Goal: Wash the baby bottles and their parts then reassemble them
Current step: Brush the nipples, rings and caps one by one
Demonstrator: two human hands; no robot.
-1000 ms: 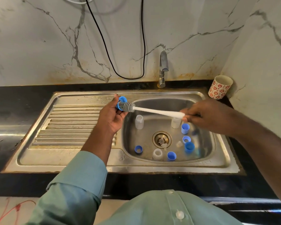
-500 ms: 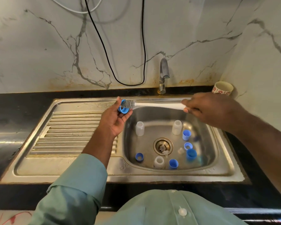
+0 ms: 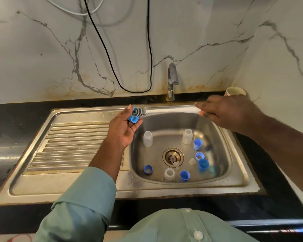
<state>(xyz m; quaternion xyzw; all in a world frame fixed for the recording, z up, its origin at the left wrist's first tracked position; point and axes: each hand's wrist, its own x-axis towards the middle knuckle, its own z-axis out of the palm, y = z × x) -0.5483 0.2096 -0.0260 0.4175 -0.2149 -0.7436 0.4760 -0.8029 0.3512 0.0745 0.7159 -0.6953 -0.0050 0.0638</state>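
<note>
My left hand [image 3: 123,129] holds a blue bottle ring [image 3: 133,118] over the left rim of the sink basin [image 3: 222,169]. My right hand [image 3: 225,111] grips the white handle of a bottle brush [image 3: 171,110], whose grey bristle head lies against the ring. Inside the basin stand three small clear bottles [image 3: 147,138] [image 3: 187,136] [image 3: 169,174]. Several blue caps and rings [image 3: 197,144] [image 3: 203,165] [image 3: 184,175] [image 3: 148,169] lie around the drain [image 3: 173,156], with clear teats [image 3: 192,161] near it.
A steel tap [image 3: 172,81] stands behind the basin, shut off. The ribbed draining board [image 3: 72,147] lies to the left. A flowered cup [image 3: 234,91] sits at the back right corner, partly behind my right hand. Black and white cables [image 3: 150,49] hang on the marble wall.
Both hands have stayed together at the ring. The brush handle has levelled out, and my right hand has risen toward the back rim. The brush head has shifted slightly across the ring.
</note>
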